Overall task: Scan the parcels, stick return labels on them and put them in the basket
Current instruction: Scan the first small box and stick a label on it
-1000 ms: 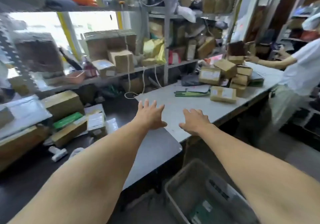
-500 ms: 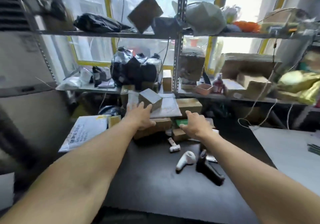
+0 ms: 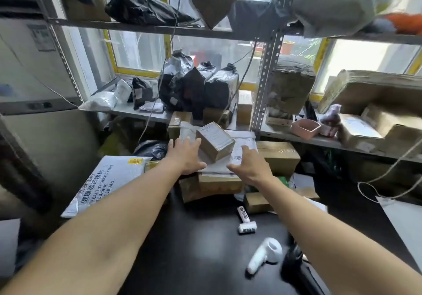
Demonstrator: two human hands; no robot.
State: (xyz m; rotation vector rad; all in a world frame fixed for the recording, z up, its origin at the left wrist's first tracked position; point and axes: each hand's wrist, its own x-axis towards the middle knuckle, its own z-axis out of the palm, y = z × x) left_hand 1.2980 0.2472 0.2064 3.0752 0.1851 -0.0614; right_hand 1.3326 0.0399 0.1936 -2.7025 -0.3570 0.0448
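parcels sit stacked at the far side of your dark table point(image 3: 205, 244), at about twelve o'clock from you, and both your arms reach out to them. your left hand point(image 3: 186, 157) lies with fingers spread and straight against the left side of a small brown box point(image 3: 215, 140), which sits tilted on top of a flat white parcel point(image 3: 239, 153) with a barcode label; the left grip looks released, touching rather than clenched. your right hand point(image 3: 250, 169) rests on the near right corner of that white parcel, at about one o'clock; its fingers look relaxed, but from behind you cannot tell whether the thumb pinches the edge. under the white parcel lies a stack of brown cartons point(image 3: 217, 185), and another long brown carton point(image 3: 278, 157) sits just beside your right hand at two o'clock. at ten o'clock a big white mailer bag point(image 3: 107, 180) with printed text lies flat, hanging over the table edge. nearer to you, at about five o'clock, a white handheld scanner point(image 3: 265, 256) lies on its side, with a dark handheld device point(image 3: 294, 262) just beside it, partly hidden by your right forearm. between the scanner and the cartons lies a small white roller stamp point(image 3: 244, 220). behind the stack, a metal shelf point(image 3: 141, 113) carries black wrapped bags point(image 3: 196, 86), and a pink tray point(image 3: 304, 129) sits on the shelf at two o'clock.
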